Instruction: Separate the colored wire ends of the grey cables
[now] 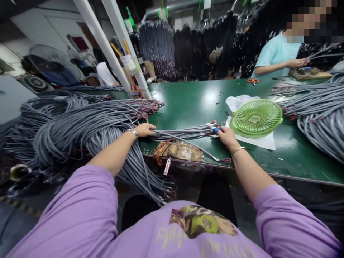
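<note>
A small bunch of grey cables (182, 133) stretches across the green table between my two hands. My left hand (145, 130) is closed around the bunch at its left part. At the other end, my right hand (227, 137), with blue tape on a finger, pinches the cable tips where thin coloured wires show. One single cable (200, 146) slants away from the bunch toward the table's front edge. Just below the bunch lies a tape-wrapped block (181, 151) with orange and dark wires and a pink tag (167, 167) hanging from it.
A big heap of grey cables (75, 122) covers the left side and hangs over the edge. A green fan (256, 118) rests on white paper to the right. Orange scissors (253, 81) lie farther back. More cables (322, 114) are piled right, near a co-worker (276, 53).
</note>
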`<move>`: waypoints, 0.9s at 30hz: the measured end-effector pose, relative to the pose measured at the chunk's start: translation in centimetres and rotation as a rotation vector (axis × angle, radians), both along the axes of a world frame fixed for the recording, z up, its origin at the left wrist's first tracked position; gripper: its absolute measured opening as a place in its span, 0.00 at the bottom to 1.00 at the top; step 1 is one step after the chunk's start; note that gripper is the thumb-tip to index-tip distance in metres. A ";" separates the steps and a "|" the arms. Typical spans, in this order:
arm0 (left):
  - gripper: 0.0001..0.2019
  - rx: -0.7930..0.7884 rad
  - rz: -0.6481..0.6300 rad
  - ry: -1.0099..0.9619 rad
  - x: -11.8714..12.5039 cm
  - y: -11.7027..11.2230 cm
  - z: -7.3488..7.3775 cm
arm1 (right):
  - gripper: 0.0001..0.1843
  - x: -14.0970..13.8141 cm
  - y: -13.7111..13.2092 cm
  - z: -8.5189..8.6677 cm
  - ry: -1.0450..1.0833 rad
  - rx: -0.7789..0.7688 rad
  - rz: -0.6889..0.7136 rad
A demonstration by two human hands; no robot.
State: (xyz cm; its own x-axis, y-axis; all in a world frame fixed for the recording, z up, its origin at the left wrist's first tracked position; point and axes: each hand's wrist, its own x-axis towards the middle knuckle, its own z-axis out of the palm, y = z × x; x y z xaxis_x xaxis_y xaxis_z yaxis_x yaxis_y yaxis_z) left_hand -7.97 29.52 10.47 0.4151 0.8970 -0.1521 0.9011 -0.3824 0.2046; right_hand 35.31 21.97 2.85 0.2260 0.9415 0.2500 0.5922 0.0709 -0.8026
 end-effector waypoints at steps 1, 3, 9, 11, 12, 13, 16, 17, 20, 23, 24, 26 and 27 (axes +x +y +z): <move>0.23 0.022 -0.004 -0.052 0.0 0.0 -0.1 | 0.16 0.0 0.0 0.0 0.037 0.009 -0.008; 0.21 0.077 0.007 -0.157 0.0 0.2 -0.1 | 0.16 0.0 -0.1 0.1 0.093 0.015 -0.040; 0.15 0.292 0.166 -0.546 -0.6 1.2 2.6 | 0.15 0.0 -0.1 0.4 0.305 -0.009 -0.115; 0.14 0.354 0.234 -0.704 -0.8 1.8 3.5 | 0.13 0.0 0.0 0.3 0.371 -0.014 -0.129; 0.14 0.383 0.271 -0.781 -0.7 2.2 3.8 | 0.13 0.0 0.1 0.3 0.388 -0.013 -0.135; 0.13 0.411 0.313 -0.848 -0.6 2.7 4.0 | 0.12 0.0 0.1 0.3 0.392 -0.009 -0.137; 0.12 0.465 0.466 -0.914 0.3 4.5 4.0 | 0.13 0.1 0.1 0.1 0.363 0.000 -0.129; 0.12 0.462 0.508 -0.876 0.8 5.1 3.8 | 0.13 0.2 0.1 0.1 0.349 0.005 -0.128; 0.09 0.393 0.518 -0.552 3.0 6.2 2.4 | 0.16 0.2 0.0 0.0 0.310 0.021 -0.109; 0.10 0.234 0.446 -0.230 5.4 6.2 0.4 | 0.19 0.3 0.1 -0.2 0.279 0.018 -0.099; 0.14 0.201 0.427 -0.212 6.0 6.0 -0.2 | 0.19 0.4 0.1 -0.2 0.273 0.014 -0.098; 0.24 0.155 0.386 -0.204 6.4 5.6 -1.0 | 0.19 0.4 0.2 -0.3 0.264 0.010 -0.094; 0.28 0.137 0.359 -0.211 6.3 5.3 -1.2 | 0.19 0.4 0.3 -0.4 0.257 0.010 -0.088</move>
State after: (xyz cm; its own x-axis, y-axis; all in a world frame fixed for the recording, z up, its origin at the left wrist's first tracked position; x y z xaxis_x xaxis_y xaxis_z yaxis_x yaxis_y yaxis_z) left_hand -1.68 34.83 9.31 0.0823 0.9961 0.0327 0.9257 -0.0886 0.3677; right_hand 35.75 22.25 2.49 0.3642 0.9131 0.1832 0.3731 0.0372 -0.9270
